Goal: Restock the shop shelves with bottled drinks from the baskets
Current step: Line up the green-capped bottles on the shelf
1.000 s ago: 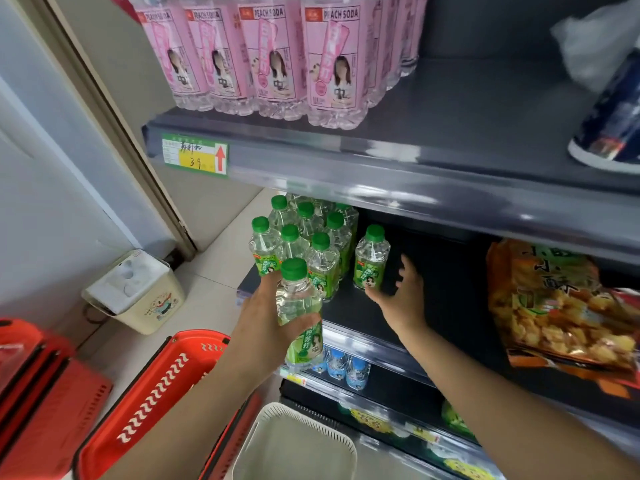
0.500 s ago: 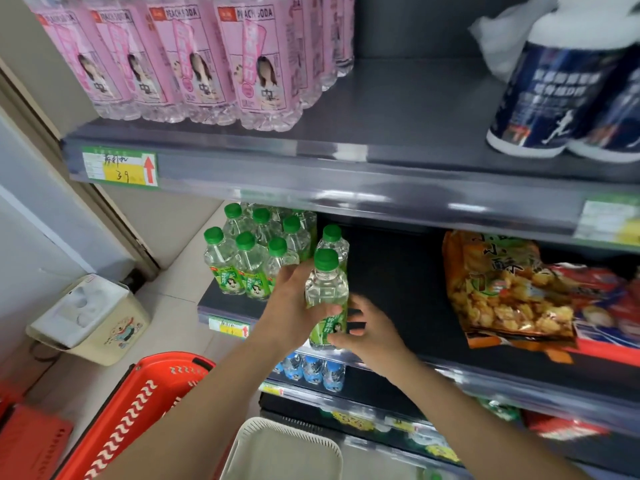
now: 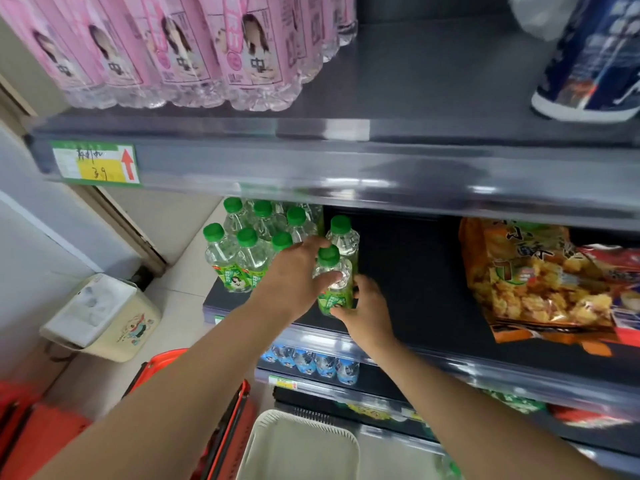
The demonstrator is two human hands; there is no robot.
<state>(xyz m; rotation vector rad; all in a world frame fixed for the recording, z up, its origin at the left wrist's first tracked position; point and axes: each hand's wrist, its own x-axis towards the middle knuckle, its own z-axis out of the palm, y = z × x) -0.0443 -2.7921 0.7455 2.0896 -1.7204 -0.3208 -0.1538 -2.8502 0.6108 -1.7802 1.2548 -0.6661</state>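
Placement is the step in hand: the green-capped bottle (image 3: pixel 334 284) is at the front of the middle shelf (image 3: pixel 415 278), directly in front of another bottle (image 3: pixel 343 237) and just beside the stocked cluster (image 3: pixel 242 251). Whether its base touches the shelf cannot be told. The left hand (image 3: pixel 294 271) curls fingers and thumb round the clear upper body. The right hand (image 3: pixel 369 311) pinches the label near the base. Done well, I judge, the base sits flat with the label outward, in line with its neighbour, before either hand lets go, without nudging the cluster
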